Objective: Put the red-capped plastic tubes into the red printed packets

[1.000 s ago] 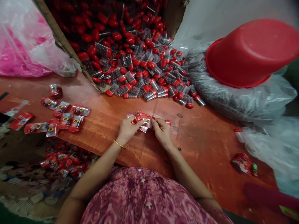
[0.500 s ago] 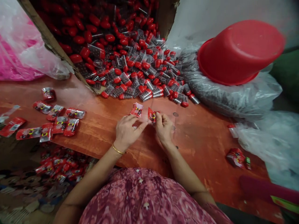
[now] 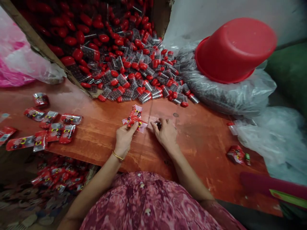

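My left hand pinches a red printed wrapper between thumb and fingers, just above the table. Behind it, partly covered, another red and pink wrapper lies on the wood. To its right, my right hand rests low over the table, with its fingers curled around a small dark, shiny thing whose kind I cannot make out. Beyond both hands spreads a heap of clear containers with red caps, spilling out of a cardboard box.
At left lie several filled red packs, with more packs below the table edge. A red tub sits upside down on a clear plastic bag. At right are crumpled plastic and a red pack.
My left hand has drawn the red wrapper leftward, away from my right hand, over the other wrapper. The right hand has let go of it and now curls around the dark thing.
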`<action>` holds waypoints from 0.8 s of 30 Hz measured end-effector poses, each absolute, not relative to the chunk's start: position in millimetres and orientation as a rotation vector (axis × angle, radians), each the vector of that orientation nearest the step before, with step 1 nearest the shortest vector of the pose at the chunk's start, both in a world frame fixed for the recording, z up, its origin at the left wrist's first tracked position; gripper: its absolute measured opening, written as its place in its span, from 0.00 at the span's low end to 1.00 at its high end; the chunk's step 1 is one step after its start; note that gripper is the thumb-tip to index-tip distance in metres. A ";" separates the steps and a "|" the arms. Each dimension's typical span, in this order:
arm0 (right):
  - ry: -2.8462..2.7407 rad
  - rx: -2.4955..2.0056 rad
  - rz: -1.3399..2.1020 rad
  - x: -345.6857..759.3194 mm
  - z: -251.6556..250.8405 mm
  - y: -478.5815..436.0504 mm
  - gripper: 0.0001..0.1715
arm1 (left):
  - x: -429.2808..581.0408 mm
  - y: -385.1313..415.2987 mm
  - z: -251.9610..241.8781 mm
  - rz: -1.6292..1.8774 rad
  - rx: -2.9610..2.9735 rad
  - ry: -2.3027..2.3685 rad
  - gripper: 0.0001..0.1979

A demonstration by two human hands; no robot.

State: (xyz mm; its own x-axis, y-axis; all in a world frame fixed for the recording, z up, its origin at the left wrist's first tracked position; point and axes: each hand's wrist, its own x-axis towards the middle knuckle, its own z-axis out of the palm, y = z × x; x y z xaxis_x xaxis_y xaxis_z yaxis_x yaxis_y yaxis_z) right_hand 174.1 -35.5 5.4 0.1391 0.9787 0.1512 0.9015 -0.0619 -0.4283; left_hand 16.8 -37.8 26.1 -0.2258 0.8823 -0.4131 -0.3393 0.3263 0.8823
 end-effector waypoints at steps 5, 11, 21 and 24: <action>-2.122 -1.715 0.172 205.0 -5.6 -57.4 0.16 | 18.5 -37.3 27.1 1.126 0.482 1.282 0.23; -1.916 -1.964 0.015 209.0 -13.5 -66.1 0.31 | 17.5 -38.5 28.0 1.035 0.408 1.262 0.23; -1.559 -1.741 0.686 210.5 -12.4 -68.1 0.14 | 15.1 -39.5 31.0 1.030 0.448 1.289 0.25; -1.298 -1.478 1.099 206.2 -3.1 -73.2 0.16 | 16.7 -39.3 31.5 1.015 0.457 1.264 0.24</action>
